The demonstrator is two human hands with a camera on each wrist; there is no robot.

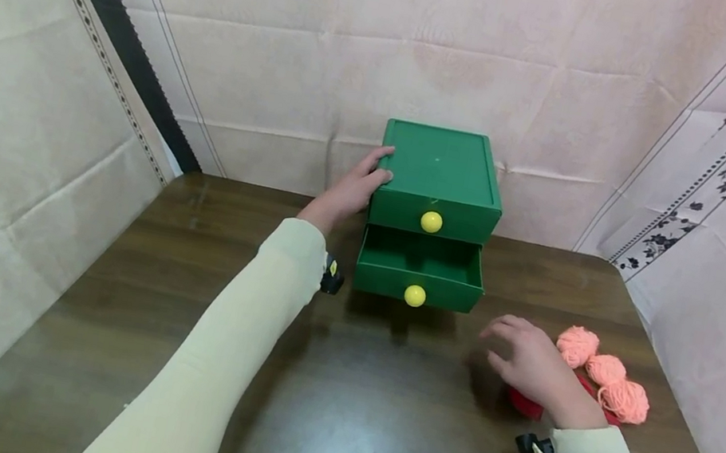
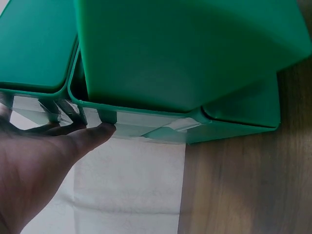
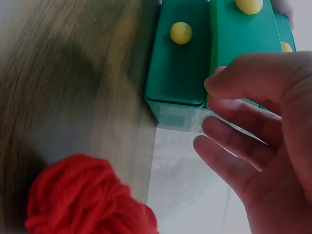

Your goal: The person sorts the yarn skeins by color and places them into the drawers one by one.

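A green drawer cabinet (image 1: 443,164) with yellow knobs stands at the back of the table, its middle drawer (image 1: 383,280) pulled out. In the head view that drawer looks bare inside. My left hand (image 1: 353,188) rests against the cabinet's left side, fingertips at the top edge; the left wrist view has the thumb and fingers (image 2: 92,139) along the side wall. Right of the drawer, my right hand (image 1: 532,362) hovers with loosely bent fingers and nothing in them. Red yarn (image 3: 87,197) lies below it, partly hidden by this hand in the head view.
Three pink yarn balls (image 1: 605,372) lie by the red yarn near the table's right edge. The brown wooden table (image 1: 337,416) is bounded by pale cloth (image 1: 273,73) at the back and sides. The pulled-out drawer juts toward the front.
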